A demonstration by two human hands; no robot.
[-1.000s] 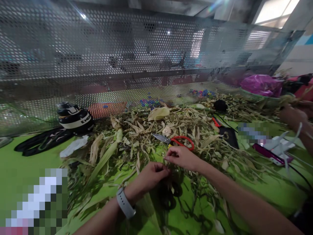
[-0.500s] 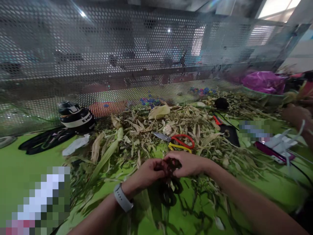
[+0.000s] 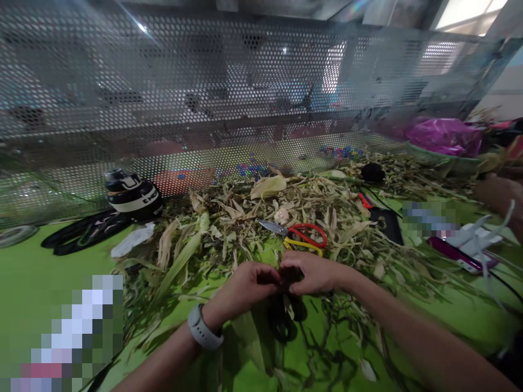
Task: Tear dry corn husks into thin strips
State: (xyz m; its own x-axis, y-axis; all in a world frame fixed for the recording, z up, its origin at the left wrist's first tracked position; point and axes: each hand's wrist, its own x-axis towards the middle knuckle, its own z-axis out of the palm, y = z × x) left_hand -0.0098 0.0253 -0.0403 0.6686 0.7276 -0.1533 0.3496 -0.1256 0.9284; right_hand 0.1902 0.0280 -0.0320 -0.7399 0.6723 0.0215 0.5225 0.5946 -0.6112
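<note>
Head view: the left hand [image 3: 249,286] and the right hand [image 3: 312,275] are being held fingertip to fingertip, low in the centre, above the green bench [image 3: 69,261]. The left fingers are being curled narrowly toward the thumb; the right fingers are being bent into an arch around a dark gap. Whether anything is being gripped cannot be told, the meeting point being obscured by shadow. A pale strip [image 3: 289,311] is being seen directly below the fingertips; its attachment cannot be confirmed. A pale watch [image 3: 202,329] is being worn on the left wrist. Dried leaves [image 3: 308,198] are being carried by the bench in a broad heap beyond the hands, loose pieces being scattered nearer. Scissors [image 3: 283,230] with red and yellow handles are being supported at the heap's near side, just beyond the right hand. At the far right, another person's hand [image 3: 496,193] is being partly shown.
</note>
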